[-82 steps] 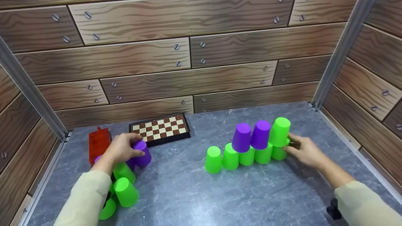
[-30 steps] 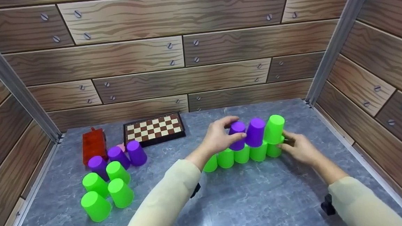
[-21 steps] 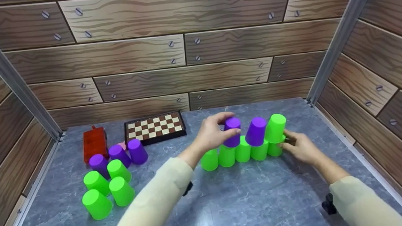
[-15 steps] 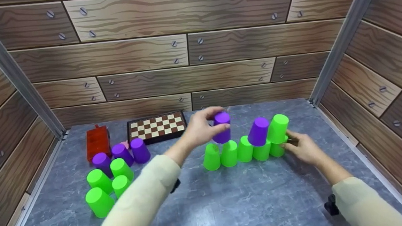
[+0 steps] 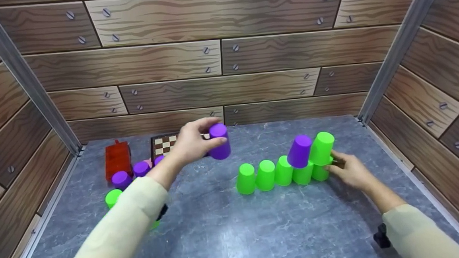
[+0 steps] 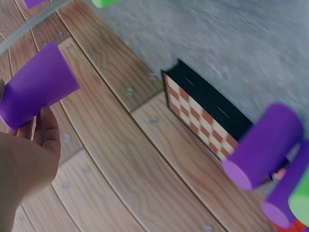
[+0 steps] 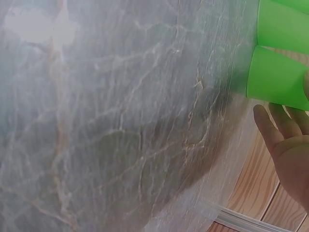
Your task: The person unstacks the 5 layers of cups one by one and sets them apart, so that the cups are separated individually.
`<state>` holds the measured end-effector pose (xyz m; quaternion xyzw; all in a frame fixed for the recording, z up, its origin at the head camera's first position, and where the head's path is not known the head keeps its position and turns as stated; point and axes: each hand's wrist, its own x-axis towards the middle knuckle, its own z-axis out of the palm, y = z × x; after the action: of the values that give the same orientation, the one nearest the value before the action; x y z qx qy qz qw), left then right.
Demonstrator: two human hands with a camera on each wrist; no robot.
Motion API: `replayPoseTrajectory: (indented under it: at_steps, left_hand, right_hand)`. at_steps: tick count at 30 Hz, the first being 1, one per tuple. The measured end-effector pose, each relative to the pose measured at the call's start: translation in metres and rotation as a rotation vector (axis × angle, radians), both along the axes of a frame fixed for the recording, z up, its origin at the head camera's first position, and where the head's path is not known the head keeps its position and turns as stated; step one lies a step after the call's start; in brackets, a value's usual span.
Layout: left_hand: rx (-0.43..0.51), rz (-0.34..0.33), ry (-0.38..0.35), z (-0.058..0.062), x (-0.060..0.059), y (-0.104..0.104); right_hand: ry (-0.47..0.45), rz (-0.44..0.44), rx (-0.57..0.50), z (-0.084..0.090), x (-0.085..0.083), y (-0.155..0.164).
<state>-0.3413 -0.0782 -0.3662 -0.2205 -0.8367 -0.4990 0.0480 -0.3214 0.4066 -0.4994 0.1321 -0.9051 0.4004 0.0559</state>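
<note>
In the head view my left hand holds a purple cup upside down in the air, between the chessboard and the green row. The left wrist view shows its fingers round that cup. Several upside-down green cups stand in a row on the right. On top sit one purple cup and one green cup. My right hand holds the bottom green cup at the row's right end, thumb in front. Its fingertips touch this cup in the right wrist view.
Behind my left arm, several purple cups and green cups are partly hidden. A red box-like object and a chessboard lie at the back left. Wood-patterned walls enclose the grey table.
My left hand has left the purple cups at the left, taken the leftmost purple cup off the green row, and carried it back leftward. My right hand has stayed at the row's end.
</note>
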Motion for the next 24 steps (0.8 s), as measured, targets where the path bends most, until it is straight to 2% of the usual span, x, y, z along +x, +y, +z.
replayPoseTrajectory:
  at_steps: [6,10,20,24]
  left_hand:
    - [-0.046,0.031,0.020,0.000,0.003,-0.032]
    - [-0.076,0.046,-0.001,-0.002,0.008,-0.053]
    - [-0.149,0.068,-0.129,-0.026,0.025,-0.101]
    - [-0.156,0.071,-0.145,-0.034,0.030,-0.113]
  right_hand:
    - [-0.005,0.000,-0.002,-0.002,0.002,0.002]
    - [-0.004,-0.002,0.000,-0.002,0.002,0.001]
    - [-0.015,-0.016,-0.009,-0.002,0.001,-0.001]
    - [-0.009,-0.010,-0.016,-0.001,0.001,0.000]
